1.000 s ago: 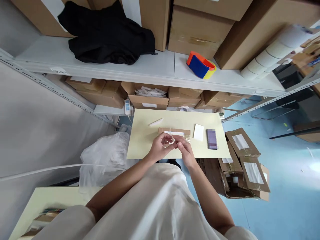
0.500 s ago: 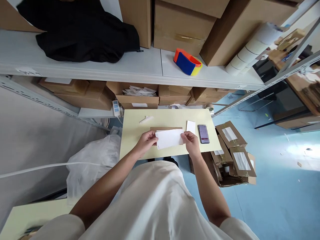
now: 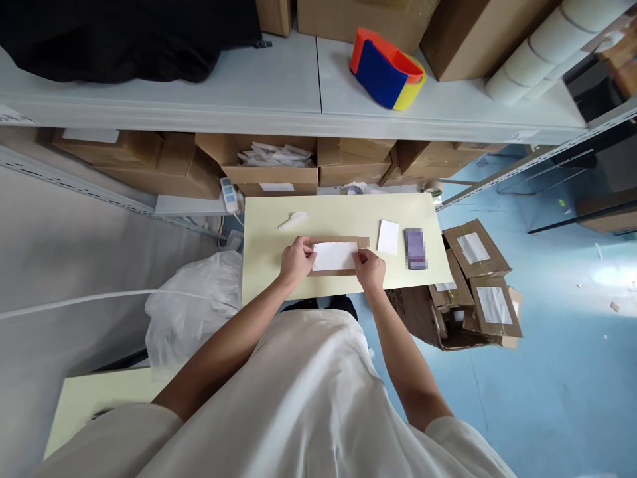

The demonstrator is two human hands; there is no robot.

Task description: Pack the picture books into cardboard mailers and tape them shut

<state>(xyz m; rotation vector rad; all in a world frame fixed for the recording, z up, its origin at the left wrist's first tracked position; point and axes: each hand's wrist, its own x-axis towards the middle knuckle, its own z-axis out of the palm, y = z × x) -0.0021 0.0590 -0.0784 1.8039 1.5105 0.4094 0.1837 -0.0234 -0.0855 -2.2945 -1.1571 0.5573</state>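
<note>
A blank white label [image 3: 335, 256] lies over a flat brown cardboard box [image 3: 363, 241] on the pale yellow table [image 3: 269, 265]. My left hand [image 3: 297, 259] pinches the label's left edge, and my right hand [image 3: 369, 269] pinches its right edge. Brown cardboard shows above and below the white sheet. Whether the label is fully pressed against the box, I cannot tell. To the right of my right hand are a small white card [image 3: 388, 237] and a phone [image 3: 415, 249]. Behind my left hand rests a white, blade-shaped tool [image 3: 293, 220].
A grey shelf [image 3: 199, 106] spans the table's far side, with cardboard boxes beneath. One open box [image 3: 276, 174] holds white packets. Labelled cartons [image 3: 478, 265] are piled on the floor at right. A clear plastic bag [image 3: 194, 302] bulges at left.
My hands have lowered the label from above the box onto it, and it now lines up with the box's long side. The view has shifted downward and closer.
</note>
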